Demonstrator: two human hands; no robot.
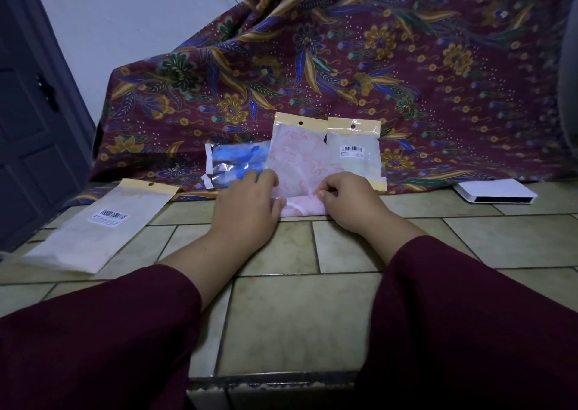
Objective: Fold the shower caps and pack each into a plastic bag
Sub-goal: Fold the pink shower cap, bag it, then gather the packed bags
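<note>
Between the two hands, on the tiled floor [281,253], a pink shower cap [305,207] sticks out of the open end of its plastic bag [297,156], apparently only part-way packed. The left hand [247,205] holds the bag's edge, probably to steady it; the right hand [347,201] pinches the cap's edge, likely to feed it in. A blue packed bag [236,161] and a barcoded bag [355,153] lean on the patterned cloth [312,65] behind, seemingly set aside, while another bag [103,222] lies left within reach.
</note>
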